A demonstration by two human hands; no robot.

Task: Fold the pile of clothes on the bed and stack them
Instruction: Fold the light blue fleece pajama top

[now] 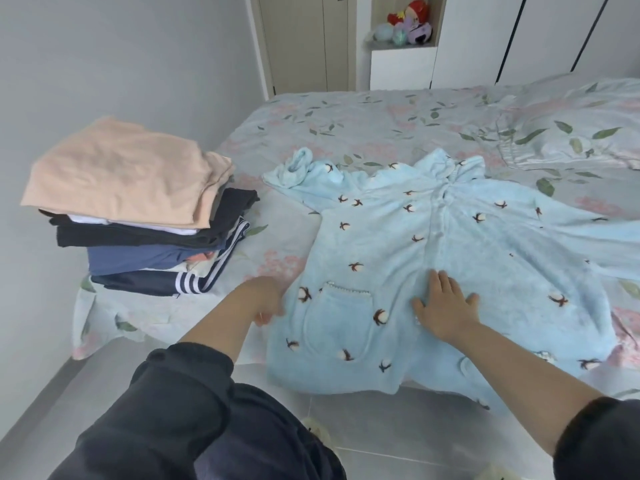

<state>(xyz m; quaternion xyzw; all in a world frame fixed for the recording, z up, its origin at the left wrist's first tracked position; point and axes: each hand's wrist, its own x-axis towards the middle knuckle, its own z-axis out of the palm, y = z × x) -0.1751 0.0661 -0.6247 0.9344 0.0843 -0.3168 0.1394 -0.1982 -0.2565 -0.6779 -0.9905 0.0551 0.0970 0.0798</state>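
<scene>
A light blue fleece robe with small cotton-flower prints lies spread front-up across the bed, its hem hanging over the near edge. My right hand presses flat on its middle, fingers spread. My left hand is at the robe's left edge beside the pocket; it is blurred and its fingers are partly hidden by the fabric. A stack of folded clothes, topped by a peach garment, stands at the bed's left corner.
A floral duvet is bunched at the far right of the bed. The grey wall runs along the left. Wardrobe doors and a shelf with plush toys stand behind. Grey floor tiles lie below the bed edge.
</scene>
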